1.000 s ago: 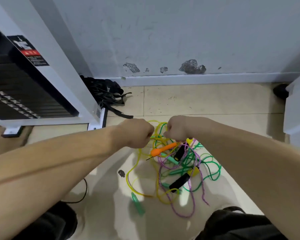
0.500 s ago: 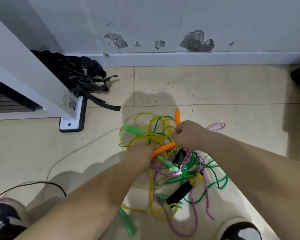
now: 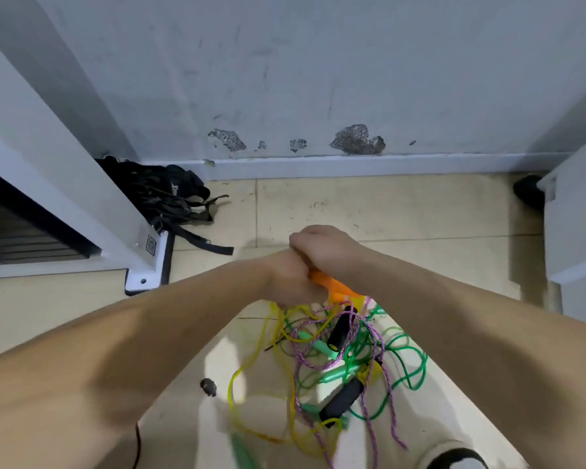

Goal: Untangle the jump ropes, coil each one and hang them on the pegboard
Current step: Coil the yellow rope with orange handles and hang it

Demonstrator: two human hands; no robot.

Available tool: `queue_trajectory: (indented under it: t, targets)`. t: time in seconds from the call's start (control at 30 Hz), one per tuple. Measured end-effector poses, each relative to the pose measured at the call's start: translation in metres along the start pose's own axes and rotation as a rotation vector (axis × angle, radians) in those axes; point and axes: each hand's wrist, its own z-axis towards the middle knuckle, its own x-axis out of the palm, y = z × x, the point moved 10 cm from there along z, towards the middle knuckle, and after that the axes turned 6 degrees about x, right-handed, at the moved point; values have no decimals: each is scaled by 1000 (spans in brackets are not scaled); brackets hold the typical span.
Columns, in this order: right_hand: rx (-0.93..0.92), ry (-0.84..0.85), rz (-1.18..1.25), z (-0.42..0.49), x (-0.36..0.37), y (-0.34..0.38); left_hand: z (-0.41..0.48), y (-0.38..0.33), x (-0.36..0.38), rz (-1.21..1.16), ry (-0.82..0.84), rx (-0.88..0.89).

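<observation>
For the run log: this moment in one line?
left hand grips orange handle | right hand curled, grasp hidden | ropes tangled on floor

No word or number can be read. A QR code sticker (image 3: 152, 244) stands on the foot of the white frame (image 3: 82, 184) (its pattern is blurred). The small white lettering (image 3: 174, 188) on the black bag (image 3: 149, 201) is illegible.

Orange handle (image 3: 335, 286), yellow rope (image 3: 231, 387), green rope (image 3: 424, 365), purple twisted rope (image 3: 388, 377), black handles (image 3: 342, 397), beige floor (image 3: 420, 211).
</observation>
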Motion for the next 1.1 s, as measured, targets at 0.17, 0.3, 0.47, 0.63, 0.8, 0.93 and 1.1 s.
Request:
queue_trajectory:
  t: [0.17,0.3,0.47,0.63,0.8,0.93,1.1]
  targets:
    - [-99,-92,65,-63,-37,70,-75,-70,-73,-200,-240,203]
    - [-152,-249,105,-123,-84,105,-135,-116,-123,-185,-367,302]
    - [-215,-103,215,-180,-96,100,-184,-127,-150,-385,-395,345]
    - [-294,27,348,-212,-80,97,-206,-136,-151,-417,-643,386]
    - [-300,202,541,-213,-68,103,-218,-168,-138,-192,-690,518]
    - [-303,196,628,-209,-73,108,-220,-171,-125,-186,-709,553]
    - [-206,72,376,-204,-72,93,-202,-158,-122,-169,-588,523]
